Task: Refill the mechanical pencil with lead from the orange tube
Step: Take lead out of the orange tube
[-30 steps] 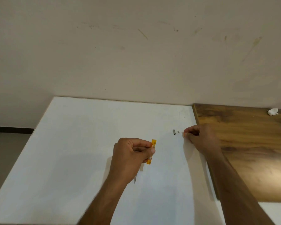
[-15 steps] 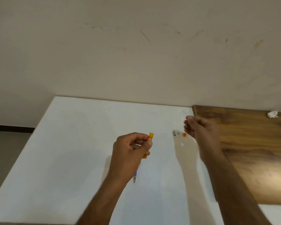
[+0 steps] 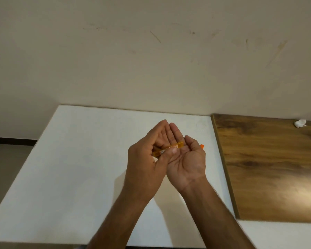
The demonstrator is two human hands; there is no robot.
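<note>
The left hand (image 3: 144, 159) pinches the orange tube (image 3: 169, 149) above the white table (image 3: 75, 159), tilting it over the right hand (image 3: 184, 157), which lies palm up, fingers spread. That thumb half hides a small orange cap (image 3: 202, 146); the pencil is out of sight.

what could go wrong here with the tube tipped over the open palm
1. The left hand tilts the orange tube over the cupped right hand; thin leads could slide out too many at once, roll off the palm, or snap.
2. The small orange cap lies on the white table just behind the right hand, so a hand movement might knock it away.
</note>
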